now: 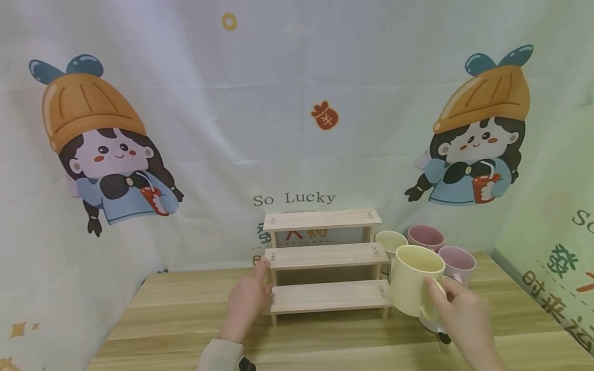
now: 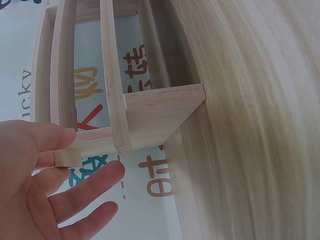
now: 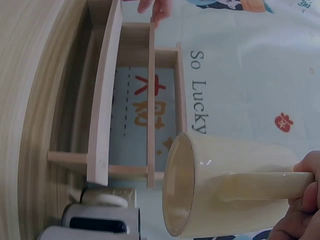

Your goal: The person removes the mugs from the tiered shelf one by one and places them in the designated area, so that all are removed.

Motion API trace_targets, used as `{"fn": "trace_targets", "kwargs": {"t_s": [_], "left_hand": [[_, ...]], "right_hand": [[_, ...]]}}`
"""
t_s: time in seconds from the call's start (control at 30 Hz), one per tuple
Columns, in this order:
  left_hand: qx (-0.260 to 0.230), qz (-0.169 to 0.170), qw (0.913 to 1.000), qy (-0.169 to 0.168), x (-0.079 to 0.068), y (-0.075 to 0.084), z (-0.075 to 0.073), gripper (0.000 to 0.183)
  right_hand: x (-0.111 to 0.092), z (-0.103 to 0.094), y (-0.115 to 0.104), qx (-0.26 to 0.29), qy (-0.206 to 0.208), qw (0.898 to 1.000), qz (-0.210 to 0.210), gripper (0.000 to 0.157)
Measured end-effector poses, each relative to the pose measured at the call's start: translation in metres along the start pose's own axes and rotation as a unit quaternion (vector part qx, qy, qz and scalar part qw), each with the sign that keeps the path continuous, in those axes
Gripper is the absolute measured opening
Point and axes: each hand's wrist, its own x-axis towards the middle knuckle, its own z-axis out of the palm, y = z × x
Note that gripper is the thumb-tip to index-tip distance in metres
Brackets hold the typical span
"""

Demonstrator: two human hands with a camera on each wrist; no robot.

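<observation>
A three-step wooden shelf [image 1: 328, 256] stands on the table against the backdrop. At its left end my left hand [image 1: 248, 299] pinches the end of the middle board, thumb and forefinger meeting around it in the left wrist view, the other fingers spread. Off the table at the shelf's right side is a pale yellow mug [image 1: 413, 288]; my right hand [image 1: 464, 309] grips it by the handle [image 3: 265, 186]. Upright in the head view, it hides part of the mugs behind and below it.
Behind the held mug stand a cream mug [image 1: 390, 240], a dark pink mug [image 1: 426, 237] and a light pink mug [image 1: 458, 264]. Another mug [image 1: 431, 323] shows partly beneath it. A printed cloth [image 1: 297, 62] hangs behind the wooden table [image 1: 185, 309].
</observation>
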Motion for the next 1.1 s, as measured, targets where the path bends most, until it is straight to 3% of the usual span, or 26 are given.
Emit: {"fn": "trace_targets", "kwargs": {"t_s": [0.43, 0.67, 0.93, 1.1], "left_hand": [[-0.006, -0.012, 0.9999, -0.010, -0.001, 0.001, -0.003, 0.054], [-0.009, -0.002, 1.0000, 0.004, -0.002, 0.002, -0.002, 0.055], [-0.010, -0.002, 0.9999, 0.011, -0.003, 0.002, -0.001, 0.054], [-0.009, -0.003, 0.9999, 0.005, -0.002, 0.000, -0.001, 0.055]], "right_hand": [[0.003, -0.023, 0.028, -0.027, 0.078, 0.996, 0.021, 0.041], [0.010, -0.039, 0.042, -0.031, 0.062, 0.991, 0.118, 0.042], [0.013, -0.048, 0.064, -0.045, 0.110, 0.987, 0.108, 0.039], [0.017, -0.052, 0.080, -0.071, 0.088, 0.985, 0.133, 0.043]]}}
